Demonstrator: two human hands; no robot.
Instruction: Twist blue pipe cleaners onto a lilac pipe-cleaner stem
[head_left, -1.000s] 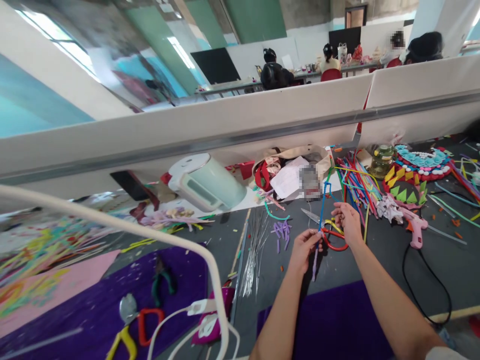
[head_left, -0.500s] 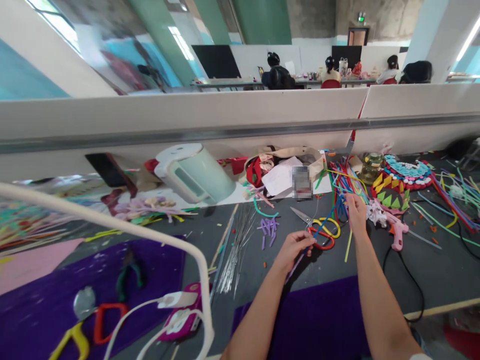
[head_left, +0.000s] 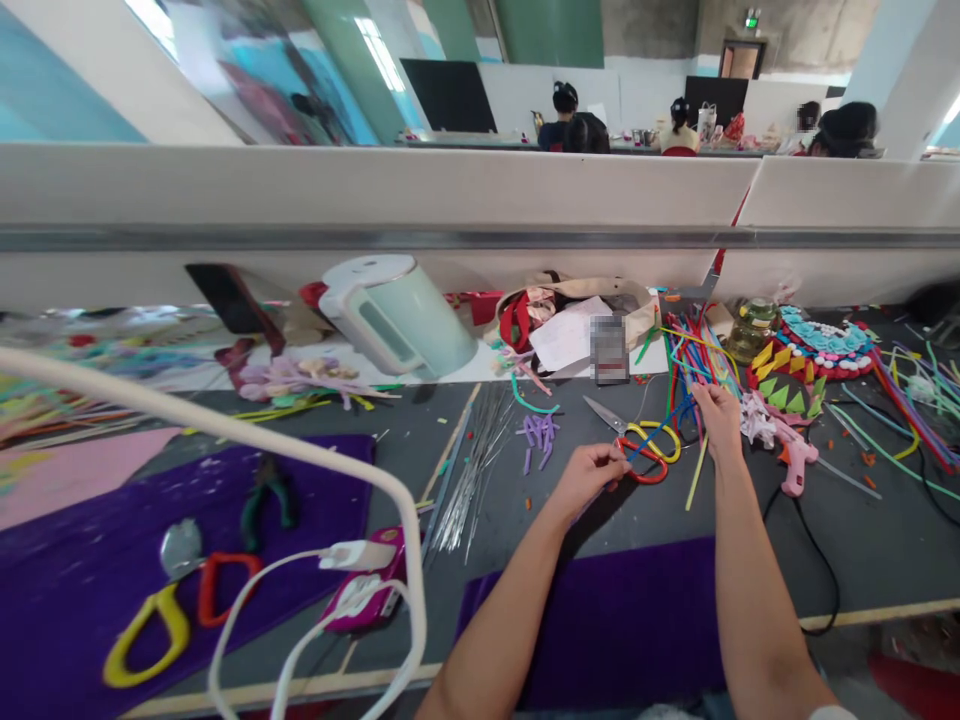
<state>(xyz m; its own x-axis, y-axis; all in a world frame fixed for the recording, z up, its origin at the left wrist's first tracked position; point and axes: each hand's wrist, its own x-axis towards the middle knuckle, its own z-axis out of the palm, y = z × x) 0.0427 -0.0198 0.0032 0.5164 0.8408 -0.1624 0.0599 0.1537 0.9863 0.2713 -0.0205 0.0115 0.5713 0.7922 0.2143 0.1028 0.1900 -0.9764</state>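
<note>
A blue pipe cleaner (head_left: 660,430) runs taut on a slant between my two hands. My left hand (head_left: 589,478) pinches its lower end, fingers closed, and a thin purplish length trails below that hand. At the upper end, my right hand (head_left: 718,418) is closed on it, beside the bundle of colourful pipe cleaners (head_left: 697,350). Beneath the stretched piece lie scissors (head_left: 651,462) with red and yellow handles, blades pointing to the upper left. Short purple pieces (head_left: 538,438) rest in a small heap left of the scissors.
Thin silvery wires (head_left: 476,480) lie left of my hands. Behind stand a pale green kettle (head_left: 427,320) and a cloth bag (head_left: 637,300). A pink glue gun (head_left: 799,460) is at the right. A white tube (head_left: 300,435) crosses the left foreground above pliers (head_left: 266,500) and a purple mat (head_left: 337,470).
The view has tilted slightly downward and shifted a little left. Both hands still hold the blue pipe cleaner, and the span between them looks nearly the same.
</note>
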